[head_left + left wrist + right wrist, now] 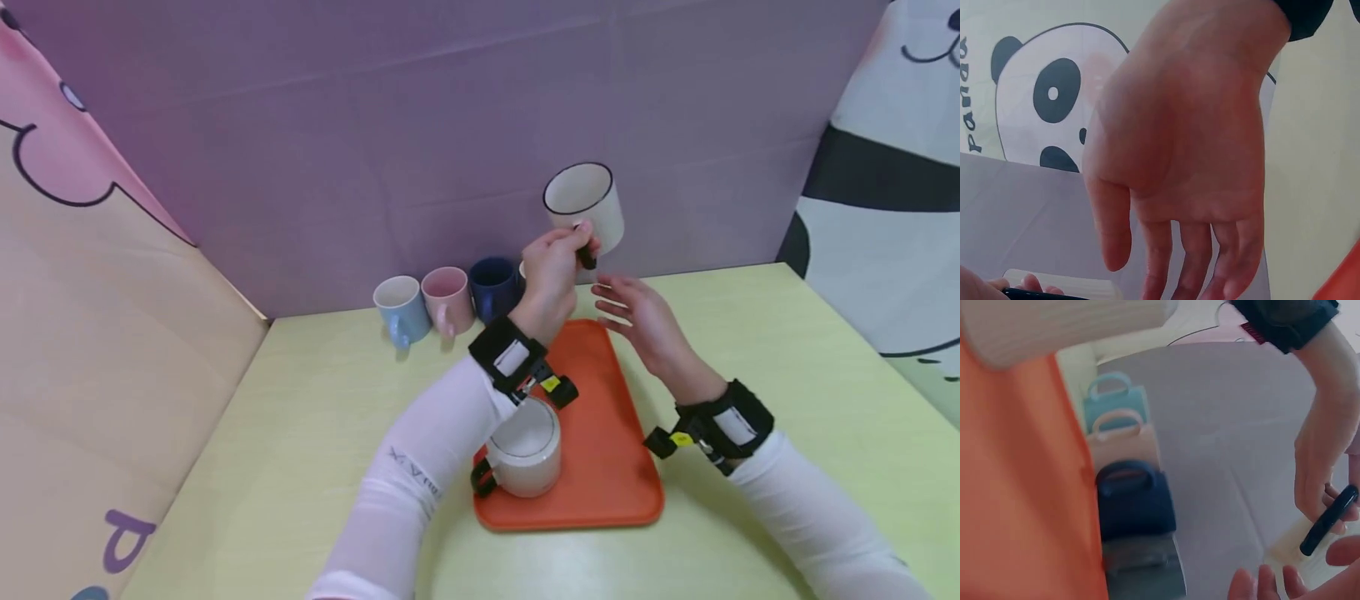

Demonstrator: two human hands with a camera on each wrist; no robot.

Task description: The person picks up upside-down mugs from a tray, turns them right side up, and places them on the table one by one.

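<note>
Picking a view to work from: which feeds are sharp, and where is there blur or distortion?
Head view: even light, sharpest, though wide-angle bending shows at the edges. Left wrist view: the open right hand fills the frame, soft. Right wrist view: the near cream mug and orange tray are blurred.

Cream mug with a dark rim and a dark handle, held in the air above the far end of the orange tray, tilted so that its open mouth faces the camera. The left hand pinches the handle from below. The right hand, fingers straight, hovers just beside and below the mug, not touching it.
</note>
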